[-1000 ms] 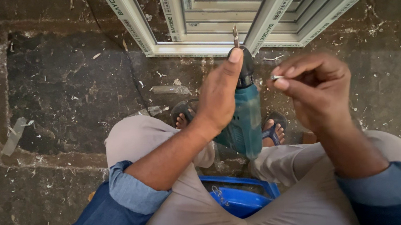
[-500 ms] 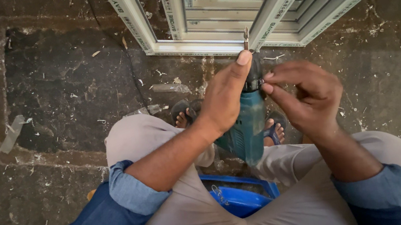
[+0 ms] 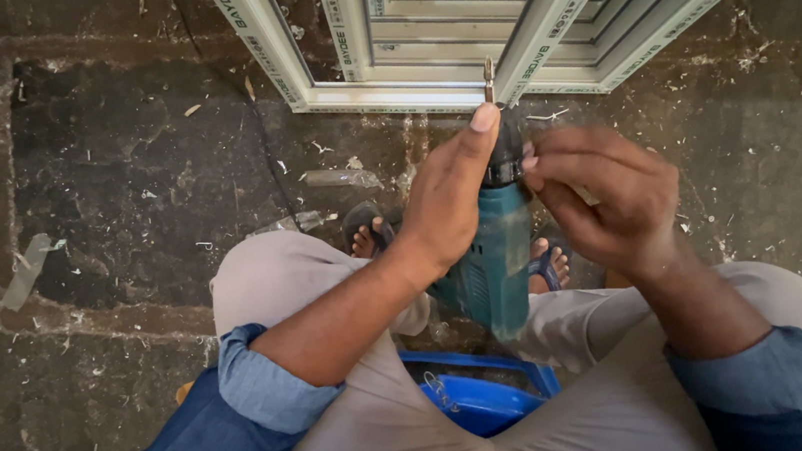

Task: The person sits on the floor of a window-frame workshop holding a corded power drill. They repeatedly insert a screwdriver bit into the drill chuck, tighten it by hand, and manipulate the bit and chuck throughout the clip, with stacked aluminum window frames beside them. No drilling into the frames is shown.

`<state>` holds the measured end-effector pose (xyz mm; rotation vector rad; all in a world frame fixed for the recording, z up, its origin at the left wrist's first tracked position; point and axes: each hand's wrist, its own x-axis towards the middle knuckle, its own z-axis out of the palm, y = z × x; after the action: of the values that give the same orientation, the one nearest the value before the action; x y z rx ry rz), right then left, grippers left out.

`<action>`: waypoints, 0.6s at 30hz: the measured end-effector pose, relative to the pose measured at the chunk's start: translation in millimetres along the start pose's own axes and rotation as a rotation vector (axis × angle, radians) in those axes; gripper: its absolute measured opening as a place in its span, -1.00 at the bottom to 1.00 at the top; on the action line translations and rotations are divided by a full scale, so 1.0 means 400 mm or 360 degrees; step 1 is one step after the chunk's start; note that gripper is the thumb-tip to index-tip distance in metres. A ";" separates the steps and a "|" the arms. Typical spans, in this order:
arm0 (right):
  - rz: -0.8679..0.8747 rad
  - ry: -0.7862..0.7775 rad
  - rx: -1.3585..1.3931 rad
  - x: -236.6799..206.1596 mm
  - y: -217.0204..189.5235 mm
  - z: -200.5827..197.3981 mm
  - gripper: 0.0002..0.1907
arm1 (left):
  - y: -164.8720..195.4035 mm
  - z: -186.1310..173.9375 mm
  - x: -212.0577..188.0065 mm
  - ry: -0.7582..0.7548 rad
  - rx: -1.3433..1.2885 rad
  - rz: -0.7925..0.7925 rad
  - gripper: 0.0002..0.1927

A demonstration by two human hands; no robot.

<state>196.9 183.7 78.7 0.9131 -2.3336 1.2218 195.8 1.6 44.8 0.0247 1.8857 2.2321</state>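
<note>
The left hand point(image 3: 449, 205) wraps the teal drill point(image 3: 494, 260), forefinger laid up along the chuck, which steadies the tool upright with its bit point(image 3: 489, 77) pointing at the white frame point(image 3: 426, 92) lying on the stone floor point(image 3: 115, 188). The right hand point(image 3: 609, 197) pinches narrowly at the chuck, seemingly gripping or turning it; whether it holds anything small I cannot tell. The drill sits between the knees, above a blue stool point(image 3: 482, 403). Count: one drill, one bit, two hands, two sandalled feet point(image 3: 367, 234).
</note>
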 end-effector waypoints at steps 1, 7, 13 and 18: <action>-0.0006 -0.0011 -0.0010 0.001 -0.001 -0.002 -0.79 | -0.001 0.000 0.000 -0.0010 -0.0010 0.0001 -0.28; -0.0060 -0.0087 -0.0059 0.012 -0.004 -0.012 -0.81 | -0.013 -0.004 0.001 -0.0003 0.0081 0.0023 -0.29; -0.0216 -0.0121 -0.0084 0.016 0.007 -0.021 -0.80 | -0.036 -0.002 0.002 0.0017 0.0056 0.0118 -0.33; -0.0240 -0.0179 -0.0130 0.007 0.024 -0.017 -0.78 | -0.044 -0.009 0.012 0.0081 0.0054 -0.0048 -0.30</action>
<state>188.4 192.2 78.2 1.1333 -2.3321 1.0320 193.3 1.6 26.4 -0.0556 1.9369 2.2010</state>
